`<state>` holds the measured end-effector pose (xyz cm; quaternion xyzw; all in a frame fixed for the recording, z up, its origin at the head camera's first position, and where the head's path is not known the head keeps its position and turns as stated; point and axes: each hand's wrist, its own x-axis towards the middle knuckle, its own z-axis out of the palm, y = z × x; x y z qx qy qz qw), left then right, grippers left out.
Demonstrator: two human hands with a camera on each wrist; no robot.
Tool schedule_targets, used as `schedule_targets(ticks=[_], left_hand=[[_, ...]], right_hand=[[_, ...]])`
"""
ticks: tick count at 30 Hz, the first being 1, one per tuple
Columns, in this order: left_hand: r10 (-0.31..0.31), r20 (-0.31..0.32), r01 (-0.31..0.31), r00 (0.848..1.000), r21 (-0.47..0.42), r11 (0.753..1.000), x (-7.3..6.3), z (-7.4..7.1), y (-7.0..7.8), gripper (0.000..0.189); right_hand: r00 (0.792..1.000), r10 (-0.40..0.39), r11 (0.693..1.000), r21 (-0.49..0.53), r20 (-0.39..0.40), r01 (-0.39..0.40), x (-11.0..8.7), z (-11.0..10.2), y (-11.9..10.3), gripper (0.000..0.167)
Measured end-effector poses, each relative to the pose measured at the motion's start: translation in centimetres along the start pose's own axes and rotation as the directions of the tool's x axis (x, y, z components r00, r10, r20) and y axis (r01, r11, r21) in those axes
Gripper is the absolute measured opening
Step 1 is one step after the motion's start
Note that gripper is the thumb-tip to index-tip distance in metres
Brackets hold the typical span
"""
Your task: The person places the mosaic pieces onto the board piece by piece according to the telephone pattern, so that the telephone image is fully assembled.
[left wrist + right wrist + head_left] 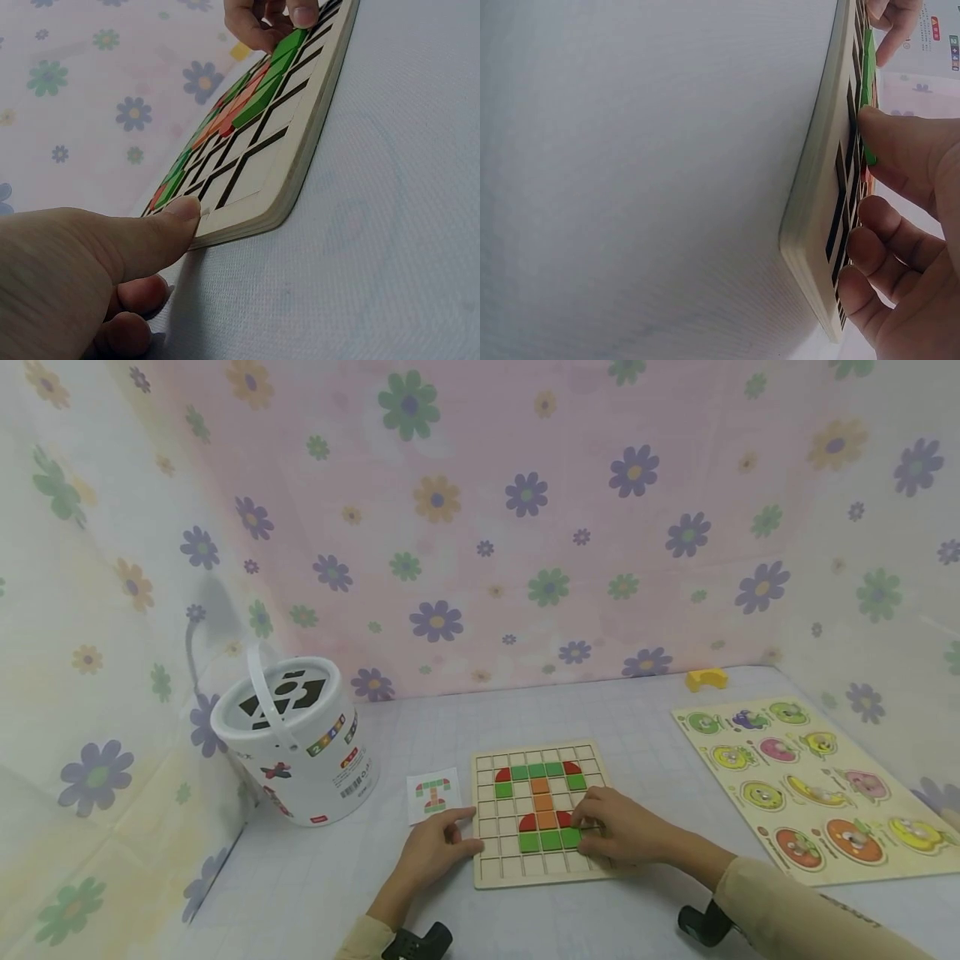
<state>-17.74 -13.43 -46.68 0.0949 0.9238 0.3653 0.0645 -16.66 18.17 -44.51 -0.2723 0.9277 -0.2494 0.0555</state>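
Note:
A wooden grid board point(487, 868) lies on the table, with green, orange and red tiles set in its cells. At its left edge rests my left hand point(435, 852), thumb tip point(184, 208) on the rim near a corner and forefinger extended along the side. My right hand point(626, 828) pinches a green tile point(570, 838) with thumb and forefinger, at the right end of the lower green row. In the right wrist view the thumb point(892, 139) lies against the green tile, while the other fingers curl close over the board. A small pattern card point(433, 795) lies left of the board.
A white lidded bucket point(307, 768) with a raised handle stands at the left. On the right lies a fruit puzzle board point(757, 752), with a yellow arch block point(707, 679) behind it. Flowered cloth point(480, 577) encloses the back and sides of the table.

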Motion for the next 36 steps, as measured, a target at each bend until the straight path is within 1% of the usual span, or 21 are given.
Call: schedule_targets(ticks=[7,17,30,33,36], left_hand=[[-0.005,-0.003,0.005,1.0,-0.007,1.0,0.12,0.02,-0.32,0.058],[0.017,-0.004,-0.017,1.0,-0.017,1.0,-0.02,-0.1,-0.3,0.058],[-0.004,-0.008,0.004,1.0,-0.014,1.0,0.16,-0.07,-0.27,0.058],[-0.004,-0.008,0.004,1.0,-0.007,1.0,0.15,-0.18,-0.25,0.058],[-0.013,0.001,0.013,1.0,-0.008,1.0,0.16,-0.35,-0.09,0.058]], right_hand=[[1.0,0.0,1.0,-0.005,0.0,0.0,0.07,0.01,-0.16,0.017],[1.0,0.01,1.0,0.001,-0.004,-0.01,0.07,-0.03,-0.21,0.017],[1.0,0.021,0.999,0.039,-0.011,-0.02,0.02,-0.2,0.26,0.014],[1.0,0.016,0.999,0.04,-0.02,-0.016,-0.06,-0.44,0.3,0.016],[0.999,0.021,1.0,0.014,-0.051,-0.02,-0.14,-0.67,0.37,0.015]])
